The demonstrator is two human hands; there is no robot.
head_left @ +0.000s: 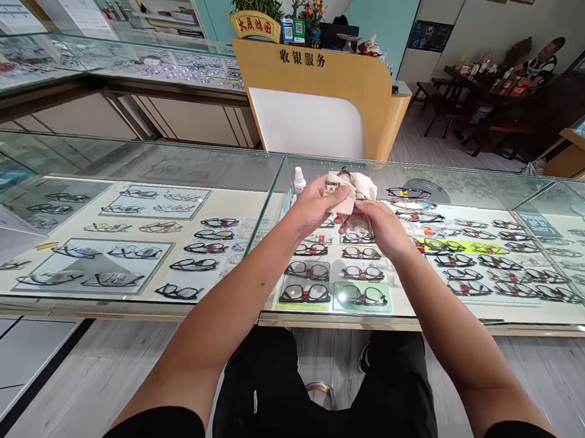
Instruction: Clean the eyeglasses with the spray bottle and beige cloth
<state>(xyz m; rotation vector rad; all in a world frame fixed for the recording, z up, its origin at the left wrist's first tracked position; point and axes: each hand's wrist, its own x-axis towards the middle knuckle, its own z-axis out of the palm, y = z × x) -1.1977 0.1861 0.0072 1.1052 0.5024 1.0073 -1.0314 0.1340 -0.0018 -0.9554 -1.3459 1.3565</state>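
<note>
A: Hands first, quick.

B: Left hand (317,205): fingers clamped on a bunched cream cloth (364,187), thumb across its front. Right hand (381,227): fingers closed on the lower edge of it.

A: Cloth location?

B: Between both hands, over the glass-topped surface (230,164). Can't tell if it touches the glass. Dark bit (345,172) at the top of the cloth (too small to name, moving on).

A: Nearby?

B: White bottle (299,181), upright, just beside the left hand. Eyeglass frames (361,295) in rows under the glass, a few on green cards.

A: Background?

B: Leafy plant (256,0) behind a curved gold sign (255,27), red characters. Another person (549,60) far back right, hands too small to read.
</note>
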